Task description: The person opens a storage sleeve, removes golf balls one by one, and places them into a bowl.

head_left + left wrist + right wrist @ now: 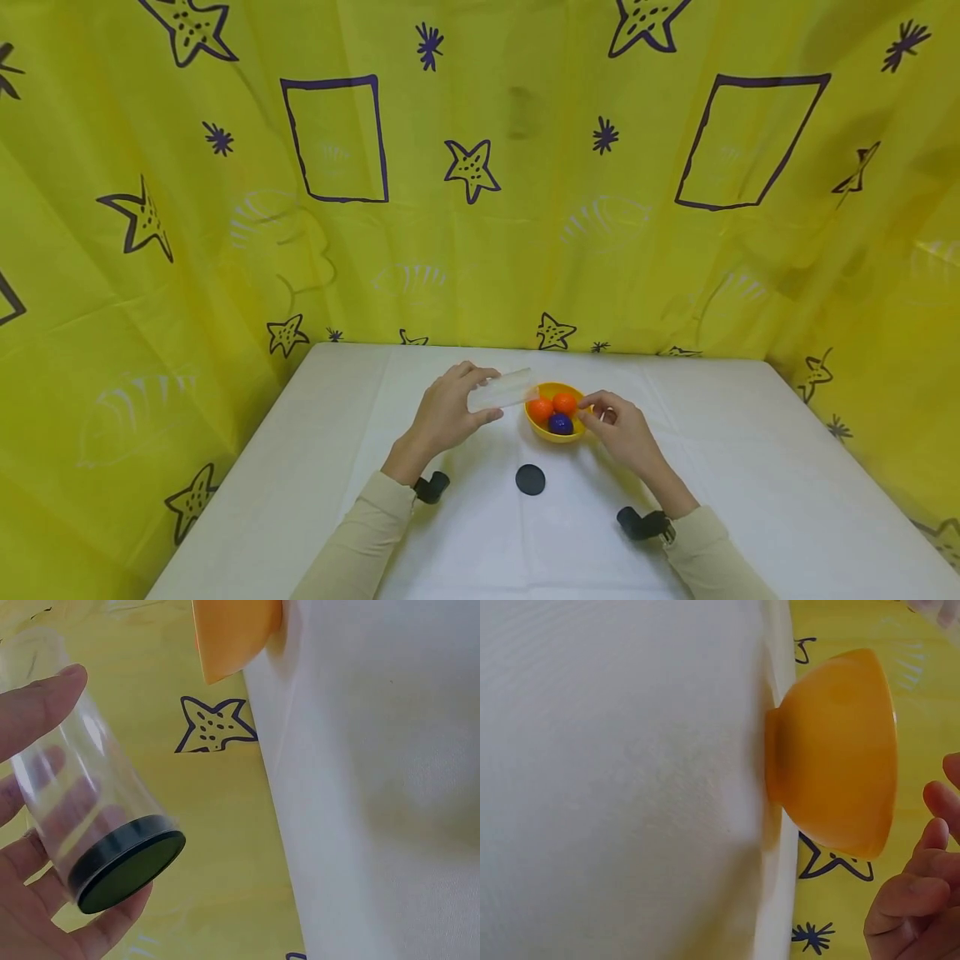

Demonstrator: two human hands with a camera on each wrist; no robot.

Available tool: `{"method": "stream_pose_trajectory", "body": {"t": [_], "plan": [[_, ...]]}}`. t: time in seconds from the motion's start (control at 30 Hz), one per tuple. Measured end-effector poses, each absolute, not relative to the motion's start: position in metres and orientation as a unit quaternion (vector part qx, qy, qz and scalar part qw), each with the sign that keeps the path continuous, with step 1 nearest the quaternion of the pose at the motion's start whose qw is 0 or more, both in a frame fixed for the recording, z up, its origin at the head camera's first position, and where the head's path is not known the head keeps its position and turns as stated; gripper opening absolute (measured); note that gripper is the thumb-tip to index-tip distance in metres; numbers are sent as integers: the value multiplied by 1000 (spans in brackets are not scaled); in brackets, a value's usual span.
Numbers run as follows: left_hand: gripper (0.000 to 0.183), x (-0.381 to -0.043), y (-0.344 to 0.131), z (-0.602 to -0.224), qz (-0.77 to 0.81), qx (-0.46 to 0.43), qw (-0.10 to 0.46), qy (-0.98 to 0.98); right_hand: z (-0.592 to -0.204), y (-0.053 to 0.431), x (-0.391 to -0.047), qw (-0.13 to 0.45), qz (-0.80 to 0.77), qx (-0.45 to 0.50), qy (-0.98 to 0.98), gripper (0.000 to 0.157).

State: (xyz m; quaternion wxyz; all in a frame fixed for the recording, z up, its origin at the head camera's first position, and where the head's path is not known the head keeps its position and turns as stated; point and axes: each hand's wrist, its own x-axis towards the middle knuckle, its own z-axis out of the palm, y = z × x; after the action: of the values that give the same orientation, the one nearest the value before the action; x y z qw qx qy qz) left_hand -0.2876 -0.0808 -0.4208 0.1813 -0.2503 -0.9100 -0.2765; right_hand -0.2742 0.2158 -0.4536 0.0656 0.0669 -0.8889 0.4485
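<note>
My left hand (448, 408) grips a clear plastic tube (504, 389), held tilted above the table with one end over the bowl's left rim. In the left wrist view a black cap (131, 862) closes the tube's near end, and the fingers wrap around its wall. A yellow-orange bowl (840, 754) stands on the table with two orange balls (540, 409) and a dark blue ball (560, 424) in it. My right hand (622, 427) hovers at the bowl's right rim, fingers loosely bent near the orange ball; nothing shows between them.
A black round disc (530, 479) lies flat on the white table (465, 542), in front of the bowl. Behind the table hangs a yellow curtain (525, 250) with stars and fish drawn on it. Black wrist mounts (641, 523) stick out from both wrists.
</note>
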Motion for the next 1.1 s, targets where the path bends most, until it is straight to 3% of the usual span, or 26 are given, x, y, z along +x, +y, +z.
{"method": "stream_pose_trajectory", "body": {"t": [1.1], "plan": [[44, -295, -74, -444, -351, -195, 38, -915, -435, 231, -274, 84, 445, 102, -886, 22]]}}
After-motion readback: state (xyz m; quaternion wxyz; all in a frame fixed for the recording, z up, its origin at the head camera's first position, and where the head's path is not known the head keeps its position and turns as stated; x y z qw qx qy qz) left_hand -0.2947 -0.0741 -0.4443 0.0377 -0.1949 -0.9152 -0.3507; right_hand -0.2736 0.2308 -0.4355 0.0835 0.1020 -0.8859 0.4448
